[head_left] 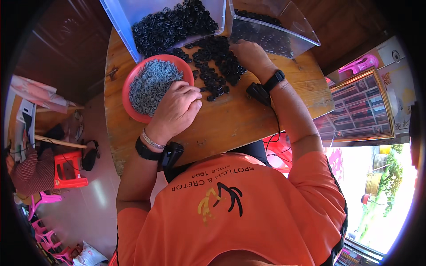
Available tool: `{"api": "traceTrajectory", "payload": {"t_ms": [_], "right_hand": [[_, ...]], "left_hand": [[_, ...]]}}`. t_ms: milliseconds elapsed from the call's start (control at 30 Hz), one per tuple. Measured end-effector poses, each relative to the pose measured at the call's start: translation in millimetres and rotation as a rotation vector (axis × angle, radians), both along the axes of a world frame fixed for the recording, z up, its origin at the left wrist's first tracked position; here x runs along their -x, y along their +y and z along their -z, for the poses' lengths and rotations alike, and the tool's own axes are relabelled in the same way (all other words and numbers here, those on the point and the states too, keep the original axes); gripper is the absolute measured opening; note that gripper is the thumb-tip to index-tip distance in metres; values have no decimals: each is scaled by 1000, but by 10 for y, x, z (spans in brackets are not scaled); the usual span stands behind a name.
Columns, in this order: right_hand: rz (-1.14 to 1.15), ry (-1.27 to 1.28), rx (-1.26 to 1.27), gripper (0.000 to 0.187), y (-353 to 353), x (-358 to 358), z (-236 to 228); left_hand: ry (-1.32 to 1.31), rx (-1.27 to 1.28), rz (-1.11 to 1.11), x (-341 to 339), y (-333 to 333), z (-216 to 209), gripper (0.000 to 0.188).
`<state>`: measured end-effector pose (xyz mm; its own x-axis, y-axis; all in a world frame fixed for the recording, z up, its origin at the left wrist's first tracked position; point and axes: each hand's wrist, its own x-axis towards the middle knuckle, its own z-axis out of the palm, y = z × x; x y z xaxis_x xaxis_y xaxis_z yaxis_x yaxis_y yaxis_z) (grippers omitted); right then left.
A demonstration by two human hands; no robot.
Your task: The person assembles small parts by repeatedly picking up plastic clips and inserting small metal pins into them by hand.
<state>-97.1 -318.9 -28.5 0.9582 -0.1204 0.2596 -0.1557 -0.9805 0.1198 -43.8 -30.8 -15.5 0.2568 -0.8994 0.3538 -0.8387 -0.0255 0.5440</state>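
Observation:
My left hand (179, 106) is closed at the right rim of a red bowl (128, 104), its fingers curled together. A small dark piece shows at its fingertips, but what it grips is too small to make out. Many slim grey screws (153, 84), or pieces like them, fill the bowl. My right hand (253, 57) bends its fingers down at the far right of a loose pile of small black oval parts (215, 62). Its fingertips are partly hidden, and whatever they pinch cannot be seen. The pile lies on the wooden table (213, 126).
Behind the pile, a clear bin (133, 46) holds many more black parts (173, 26). A second clear bin (306, 40) with black parts stands at the far right. Black devices with a cable (278, 122) sit at both wrists. A red stool (71, 170) stands on the left floor.

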Motion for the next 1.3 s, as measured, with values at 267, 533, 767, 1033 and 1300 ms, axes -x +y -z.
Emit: {"api": "traceTrajectory", "payload": {"t_ms": [267,533,767,1033,1300], "right_hand": [[-33,11,-61,17,33,-157,24],[-19,-58,-344,12,-46,30,-78],[-35,-158,-267,10,-224,-37,-9],[-30,-191,-238,10,-232,-114,23],[-112,-295,-662,13,66,-41,-188]], "left_hand": [[18,34,-63,-78,15,7,13],[-31,111,-54,-78,32,16,10],[3,95,-55,-74,7,5,10],[5,85,-47,-56,4,-19,11],[203,255,-244,1,5,-112,17]]}}
